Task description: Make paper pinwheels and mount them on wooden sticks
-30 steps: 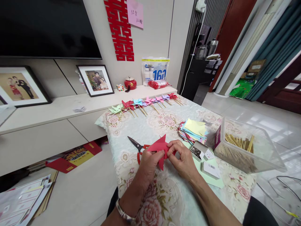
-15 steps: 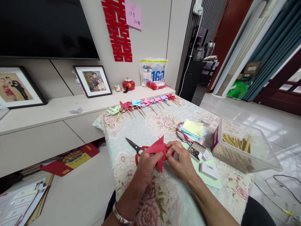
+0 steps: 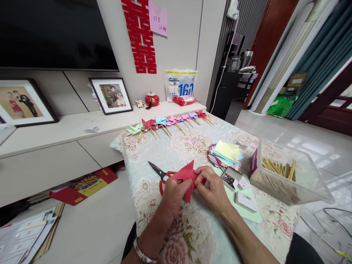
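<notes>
Red paper (image 3: pixel 187 170) pinched by near-closed left hand (image 3: pixel 174 191) and right hand (image 3: pixel 211 184), presumably so folds hold; scissors (image 3: pixel 161 173) laid just beyond left hand.

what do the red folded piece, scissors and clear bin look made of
Red folded piece: matte paper or thin card, judging by sharp-edged points.
Scissors: blades probably steel, dark and slim; evenly red handles, seemingly plastic.
Clear bin: likely smooth plastic, since sticks show through its walls.
</notes>
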{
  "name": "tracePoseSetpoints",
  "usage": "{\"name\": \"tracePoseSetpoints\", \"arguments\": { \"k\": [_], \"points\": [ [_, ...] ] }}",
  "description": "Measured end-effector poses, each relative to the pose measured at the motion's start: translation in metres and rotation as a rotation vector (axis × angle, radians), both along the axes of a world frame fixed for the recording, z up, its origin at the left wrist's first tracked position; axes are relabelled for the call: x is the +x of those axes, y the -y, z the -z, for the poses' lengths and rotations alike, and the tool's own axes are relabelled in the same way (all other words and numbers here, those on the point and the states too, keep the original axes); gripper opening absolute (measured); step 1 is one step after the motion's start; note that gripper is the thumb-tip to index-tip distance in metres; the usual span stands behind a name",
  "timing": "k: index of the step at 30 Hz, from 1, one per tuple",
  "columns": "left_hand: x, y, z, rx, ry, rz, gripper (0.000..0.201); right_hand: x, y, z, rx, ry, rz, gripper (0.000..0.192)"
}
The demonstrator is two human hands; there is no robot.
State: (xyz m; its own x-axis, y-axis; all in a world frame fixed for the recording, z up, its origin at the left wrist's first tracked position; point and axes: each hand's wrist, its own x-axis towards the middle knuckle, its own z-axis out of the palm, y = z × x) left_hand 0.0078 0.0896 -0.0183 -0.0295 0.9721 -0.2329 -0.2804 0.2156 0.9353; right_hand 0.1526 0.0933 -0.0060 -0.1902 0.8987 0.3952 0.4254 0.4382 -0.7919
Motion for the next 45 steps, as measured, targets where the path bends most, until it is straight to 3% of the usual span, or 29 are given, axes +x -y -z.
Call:
{"name": "tracePoseSetpoints", "arguments": {
  "k": [6,10,13,16,19,22,29,35,41,45],
  "points": [
    [0.0,0.001,0.0,-0.035,0.024,-0.005,0.018,0.001,0.002,-0.004,-0.016,-0.002,-0.013,0.014],
    [-0.005,0.003,-0.012,0.005,0.089,0.06,0.015,0.005,0.0,-0.006,-0.058,-0.144,0.045,0.012],
    [-0.011,0.004,-0.025,0.023,0.142,0.168,0.016,0.009,-0.004,-0.004,-0.256,-0.418,0.09,0.035],
    [-0.019,0.002,-0.032,-0.007,0.121,0.294,0.017,0.008,-0.004,-0.005,-0.534,-0.705,0.01,0.06],
    [-0.028,-0.003,-0.032,-0.074,0.002,0.371,0.016,0.005,-0.001,-0.01,-0.726,-0.833,-0.092,0.071],
    [-0.033,-0.01,-0.03,-0.045,-0.103,0.426,0.014,0.002,0.002,-0.014,-0.801,-0.867,-0.173,0.078],
    [-0.036,-0.025,-0.03,0.04,-0.312,0.57,0.006,0.0,0.003,-0.01,-0.776,-0.816,-0.203,0.089],
    [-0.035,-0.031,-0.03,0.093,-0.418,0.596,0.009,-0.001,0.003,-0.01,-0.748,-0.763,-0.189,0.095],
    [-0.035,-0.034,-0.024,0.063,-0.361,0.599,0.004,-0.003,0.001,-0.009,-0.71,-0.702,-0.141,0.096],
    [-0.031,-0.031,-0.019,0.014,-0.196,0.446,0.01,-0.003,0.0,-0.008,-0.68,-0.662,-0.109,0.095]
  ]
}}
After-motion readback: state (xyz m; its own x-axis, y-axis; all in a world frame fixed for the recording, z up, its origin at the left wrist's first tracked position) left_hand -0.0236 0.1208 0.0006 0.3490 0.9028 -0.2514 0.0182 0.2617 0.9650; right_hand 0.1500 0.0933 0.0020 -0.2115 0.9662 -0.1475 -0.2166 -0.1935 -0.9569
